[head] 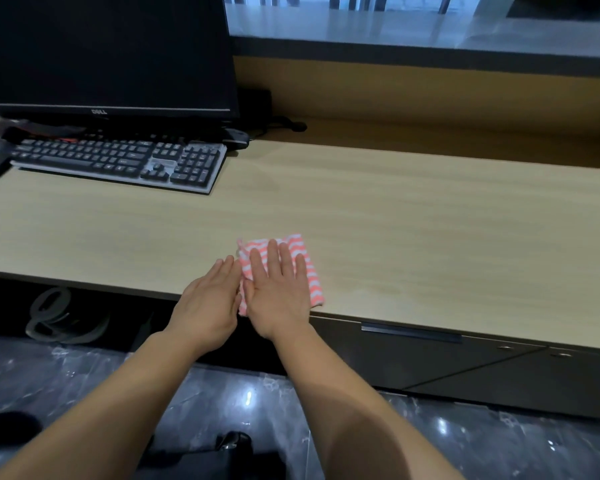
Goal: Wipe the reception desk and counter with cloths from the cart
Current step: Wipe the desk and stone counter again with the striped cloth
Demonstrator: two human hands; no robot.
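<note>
Right hand [278,289] flat, pressing pink-white striped cloth [314,285] near pale wooden surface [395,220] edge; backward stroke could drag it off.

Desk [395,209] – pale wood-grain laminate, matt, smooth. Cloth [305,251] – soft woven fabric, pink and white stripes. Keyboard [118,161]: matt dark plastic keys. Monitor [101,50] screen glossy black. Floor [84,382] polished dark marble-look, glossy. Counter [395,26] top smooth, light sheen.

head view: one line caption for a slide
Right hand presses a pink striped cloth flat on the wooden desk, left hand at its edge; keyboard and Dell monitor further left.
</note>
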